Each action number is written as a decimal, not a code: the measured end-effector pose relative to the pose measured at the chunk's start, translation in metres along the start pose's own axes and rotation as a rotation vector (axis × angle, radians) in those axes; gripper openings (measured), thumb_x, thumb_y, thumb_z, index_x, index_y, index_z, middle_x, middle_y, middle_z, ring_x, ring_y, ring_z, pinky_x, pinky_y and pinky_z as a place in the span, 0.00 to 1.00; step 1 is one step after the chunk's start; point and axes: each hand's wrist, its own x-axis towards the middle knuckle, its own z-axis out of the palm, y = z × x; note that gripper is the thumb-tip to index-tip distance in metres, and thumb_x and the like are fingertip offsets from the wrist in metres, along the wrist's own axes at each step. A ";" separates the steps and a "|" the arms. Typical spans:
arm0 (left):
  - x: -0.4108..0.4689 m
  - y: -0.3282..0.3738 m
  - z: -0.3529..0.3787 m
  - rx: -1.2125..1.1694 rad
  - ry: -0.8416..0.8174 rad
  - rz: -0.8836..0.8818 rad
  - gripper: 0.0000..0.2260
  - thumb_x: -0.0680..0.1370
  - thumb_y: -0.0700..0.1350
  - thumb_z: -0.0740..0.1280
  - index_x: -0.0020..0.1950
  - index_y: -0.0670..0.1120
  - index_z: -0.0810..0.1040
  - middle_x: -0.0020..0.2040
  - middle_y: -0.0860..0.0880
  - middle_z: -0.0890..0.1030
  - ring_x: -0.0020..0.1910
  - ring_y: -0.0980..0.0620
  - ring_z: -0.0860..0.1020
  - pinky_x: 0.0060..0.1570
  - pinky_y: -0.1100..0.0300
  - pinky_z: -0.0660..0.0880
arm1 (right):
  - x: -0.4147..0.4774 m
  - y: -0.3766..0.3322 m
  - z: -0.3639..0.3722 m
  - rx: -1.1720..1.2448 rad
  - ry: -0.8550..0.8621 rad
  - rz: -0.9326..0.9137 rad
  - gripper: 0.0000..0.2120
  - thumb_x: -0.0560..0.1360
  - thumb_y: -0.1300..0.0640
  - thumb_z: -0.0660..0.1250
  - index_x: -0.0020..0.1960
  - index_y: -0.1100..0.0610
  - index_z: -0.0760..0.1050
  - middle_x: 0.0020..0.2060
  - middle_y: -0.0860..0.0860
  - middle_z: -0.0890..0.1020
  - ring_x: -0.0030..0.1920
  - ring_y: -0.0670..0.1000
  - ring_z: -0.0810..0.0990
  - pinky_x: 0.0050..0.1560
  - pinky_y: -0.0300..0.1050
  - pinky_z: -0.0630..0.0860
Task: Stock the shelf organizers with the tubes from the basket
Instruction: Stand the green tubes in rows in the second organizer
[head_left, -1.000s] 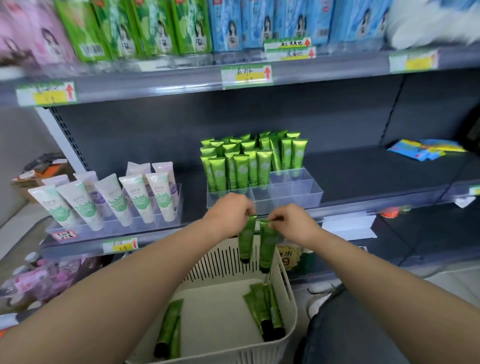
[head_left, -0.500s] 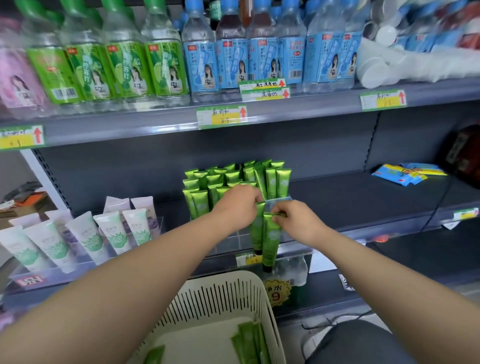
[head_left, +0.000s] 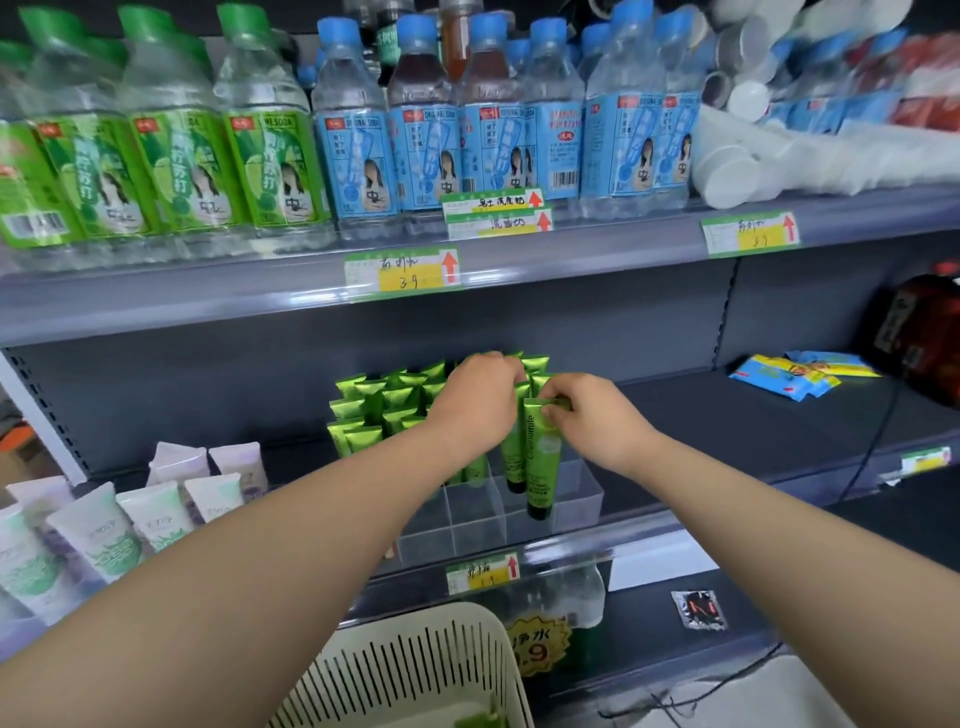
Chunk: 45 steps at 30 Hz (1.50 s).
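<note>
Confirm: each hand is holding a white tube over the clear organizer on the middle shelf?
Wrong colour. The head view shows the left hand and right hand each holding a green tube, not a white one, over the clear organizer on the middle shelf.

We see glossy green tubes (head_left: 537, 457) in a clear plastic organizer (head_left: 478, 525) at centre, a matt grey metal shelf (head_left: 727, 415), and a cream plastic basket (head_left: 415, 665) at the bottom.

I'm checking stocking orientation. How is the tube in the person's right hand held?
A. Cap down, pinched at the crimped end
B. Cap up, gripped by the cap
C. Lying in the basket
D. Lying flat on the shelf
A: the right hand pinches the green tube by its crimped top, dark cap pointing down at the clear organizer.
</note>
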 end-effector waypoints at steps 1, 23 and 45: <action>0.002 0.000 0.002 0.011 0.009 0.012 0.15 0.75 0.33 0.60 0.59 0.44 0.78 0.54 0.44 0.78 0.56 0.44 0.75 0.55 0.55 0.70 | 0.003 0.001 0.000 0.001 0.012 -0.009 0.05 0.76 0.62 0.62 0.49 0.58 0.77 0.43 0.52 0.78 0.45 0.53 0.75 0.42 0.42 0.67; 0.054 -0.030 0.032 0.044 0.058 0.004 0.14 0.75 0.32 0.60 0.56 0.45 0.78 0.55 0.45 0.78 0.55 0.44 0.76 0.51 0.54 0.71 | 0.064 0.020 0.029 0.056 0.101 -0.023 0.09 0.77 0.63 0.62 0.54 0.59 0.77 0.55 0.55 0.78 0.54 0.56 0.77 0.53 0.44 0.71; 0.059 -0.043 0.041 -0.056 0.063 0.030 0.10 0.77 0.36 0.60 0.54 0.45 0.78 0.53 0.46 0.79 0.52 0.46 0.77 0.50 0.56 0.71 | 0.071 0.038 0.063 0.049 0.013 -0.008 0.09 0.76 0.65 0.61 0.52 0.60 0.77 0.52 0.55 0.78 0.50 0.55 0.77 0.47 0.43 0.70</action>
